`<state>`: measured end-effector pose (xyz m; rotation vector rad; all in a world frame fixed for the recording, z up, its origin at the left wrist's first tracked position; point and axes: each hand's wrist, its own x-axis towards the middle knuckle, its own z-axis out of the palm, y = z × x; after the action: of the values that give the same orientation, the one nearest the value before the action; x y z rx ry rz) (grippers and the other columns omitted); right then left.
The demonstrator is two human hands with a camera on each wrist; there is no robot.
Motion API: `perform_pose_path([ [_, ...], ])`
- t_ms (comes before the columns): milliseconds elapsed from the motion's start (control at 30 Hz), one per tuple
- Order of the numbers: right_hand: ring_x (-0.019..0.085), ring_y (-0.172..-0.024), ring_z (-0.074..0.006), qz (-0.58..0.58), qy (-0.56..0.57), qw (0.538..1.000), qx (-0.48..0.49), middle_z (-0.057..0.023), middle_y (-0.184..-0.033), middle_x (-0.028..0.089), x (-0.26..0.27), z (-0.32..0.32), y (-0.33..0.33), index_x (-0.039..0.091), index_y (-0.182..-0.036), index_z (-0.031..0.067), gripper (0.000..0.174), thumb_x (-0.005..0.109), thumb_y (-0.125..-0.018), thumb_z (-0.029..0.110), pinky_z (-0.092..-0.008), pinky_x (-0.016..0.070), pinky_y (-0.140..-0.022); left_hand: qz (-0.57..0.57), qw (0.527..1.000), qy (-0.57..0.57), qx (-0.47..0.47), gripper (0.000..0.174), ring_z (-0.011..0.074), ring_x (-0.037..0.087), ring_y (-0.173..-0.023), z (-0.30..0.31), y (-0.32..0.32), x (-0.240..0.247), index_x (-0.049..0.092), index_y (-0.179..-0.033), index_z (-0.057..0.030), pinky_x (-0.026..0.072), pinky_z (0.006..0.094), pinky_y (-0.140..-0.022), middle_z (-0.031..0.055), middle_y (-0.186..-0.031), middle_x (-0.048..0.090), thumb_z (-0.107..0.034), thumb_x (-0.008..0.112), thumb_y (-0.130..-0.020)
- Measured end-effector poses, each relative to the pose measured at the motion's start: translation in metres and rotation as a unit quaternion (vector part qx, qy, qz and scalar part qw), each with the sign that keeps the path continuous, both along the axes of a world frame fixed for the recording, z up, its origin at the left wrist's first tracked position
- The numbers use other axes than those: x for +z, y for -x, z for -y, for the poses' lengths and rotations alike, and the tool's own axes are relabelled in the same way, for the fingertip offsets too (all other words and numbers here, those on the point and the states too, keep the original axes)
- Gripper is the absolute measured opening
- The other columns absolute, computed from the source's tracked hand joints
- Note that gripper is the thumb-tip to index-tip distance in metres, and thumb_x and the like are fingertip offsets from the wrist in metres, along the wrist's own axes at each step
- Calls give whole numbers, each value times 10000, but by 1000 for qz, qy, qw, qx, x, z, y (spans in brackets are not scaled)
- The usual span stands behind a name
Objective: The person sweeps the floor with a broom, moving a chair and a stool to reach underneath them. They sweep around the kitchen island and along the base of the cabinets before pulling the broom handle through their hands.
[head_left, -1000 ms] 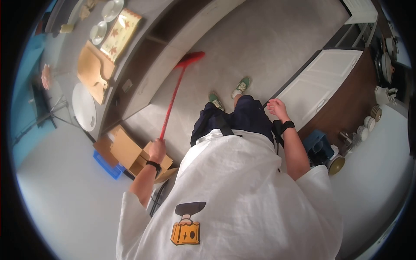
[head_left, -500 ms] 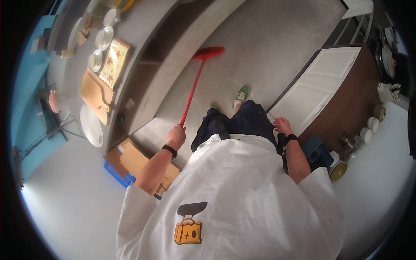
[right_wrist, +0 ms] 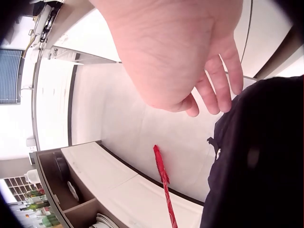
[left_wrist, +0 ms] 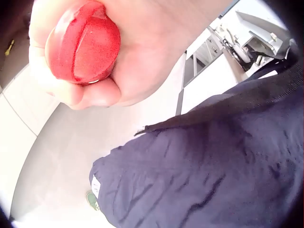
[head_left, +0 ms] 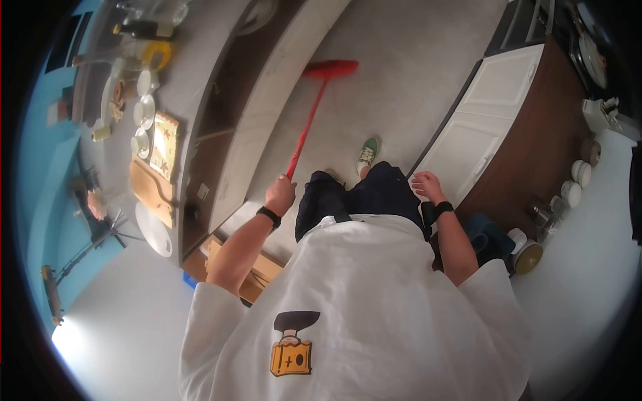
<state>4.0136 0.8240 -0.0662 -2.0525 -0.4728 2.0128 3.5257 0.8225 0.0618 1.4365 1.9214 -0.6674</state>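
My left hand [head_left: 280, 194] grips the top end of a red broom [head_left: 308, 130]. The handle slants away from me to the wide red broom head [head_left: 332, 69], which lies on the floor by the base of the left counter. In the left wrist view, fingers curl round the rounded red handle end [left_wrist: 97, 50]. At my right side the right hand [head_left: 428, 186] hangs loosely beside the dark shorts [head_left: 368, 197], holding nothing. Its relaxed fingers [right_wrist: 219, 88] show in the right wrist view, with the broom head [right_wrist: 161, 164] farther off on the floor.
The left counter carries a cutting board [head_left: 151, 187], a patterned tray [head_left: 164, 148], cups and bottles. A cardboard box [head_left: 264, 267] stands near my left forearm. White cabinets [head_left: 461, 144] under a brown worktop [head_left: 515, 134] line the right side. Grey floor [head_left: 408, 60] stretches ahead.
The left hand has moved right and forward with the broom, and the broom head has slid right and farther ahead. My view has shifted along the counters. The right hand still hangs at my side.
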Motion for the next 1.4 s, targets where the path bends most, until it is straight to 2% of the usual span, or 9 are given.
perform_pose_path([
  [267, 677, -854, -191, 19, -17, 997, -67, -61, -990, 684, 14, 25, -23, 622, -1092, 119, 210, 523, -985, 271, -331, 538, -714, -7, 983, -82, -165, 419, 360, 700, -952, -166, -39, -83, 555, -1073, -10, 573, 468, -783, 189, -991, 701, -396, 632, -929],
  [433, 661, -812, -158, 49, -43, 995, -75, -46, -952, 679, 41, 36, -24, 627, -1059, 103, 203, 500, -1000, 251, -309, 516, -679, 66, 989, -99, -84, 426, 410, 662, -1036, -276, -95, -70, 643, -1084, 4, 541, 495, -882, 250, -1069, 689, -381, 510, -959],
  [533, 660, -791, -152, 46, -48, 992, -111, -46, -952, 679, 43, 42, -22, 624, -1066, 101, 189, 512, -997, 238, -298, 515, -663, 116, 981, -145, -50, 451, 446, 635, -1056, -279, -89, -75, 626, -1089, 18, 516, 523, -903, 279, -1082, 672, -390, 474, -972],
  [700, 654, -814, -150, 79, -159, 975, -137, -49, -993, 671, 38, 33, -19, 586, -1134, 114, 197, 484, -1010, 228, -293, 520, -683, 157, 968, -190, -50, 374, 483, 629, -948, -170, -33, -55, 590, -1064, -11, 503, 564, -801, 294, -977, 659, -364, 485, -994],
  [867, 627, -771, -130, 194, -301, 918, -167, -46, -982, 661, 65, -11, -21, 578, -1139, 101, 195, 473, -1016, 211, -272, 499, -641, 208, 962, -175, 19, 258, 479, 630, -874, 50, 76, -50, 585, -1113, -77, 498, 569, -731, 268, -906, 660, -295, 546, -980],
  [1067, 621, -776, -128, 235, -353, 888, -180, -59, -1008, 657, 112, -26, -13, 581, -1143, 81, 230, 457, -1030, 240, -265, 487, -654, 111, 991, -33, 74, 278, 440, 657, -759, 269, 121, 66, 536, -1179, -84, 500, 550, -635, 219, -802, 681, -250, 573, -958],
  [1200, 640, -758, -127, 244, -331, 892, -186, -51, -1014, 662, 113, -20, 5, 606, -1074, 73, 308, 454, -1043, 338, -274, 498, -629, 120, 990, -17, 64, 388, 450, 655, -791, 336, 140, 53, 493, -1316, -139, 506, 560, -656, 246, -856, 677, -224, 575, -946],
  [1267, 645, -765, -131, 249, -337, 890, -179, -53, -1041, 660, 113, -11, 17, 604, -1072, 71, 316, 457, -1043, 349, -281, 506, -637, 175, 982, 41, 53, 614, 460, 650, -796, 343, 145, 46, 343, -1512, -208, 520, 548, -681, 261, -884, 677, -192, 572, -943],
  [1400, 655, -822, -153, 289, -366, 872, -148, -68, -1054, 662, 126, 4, 30, 606, -1093, 70, 302, 467, -1037, 331, -288, 522, -656, 161, 987, 9, 4, 639, 467, 648, -760, 354, 182, 35, 342, -1522, -249, 527, 563, -682, 268, -852, 668, -216, 593, -936],
])
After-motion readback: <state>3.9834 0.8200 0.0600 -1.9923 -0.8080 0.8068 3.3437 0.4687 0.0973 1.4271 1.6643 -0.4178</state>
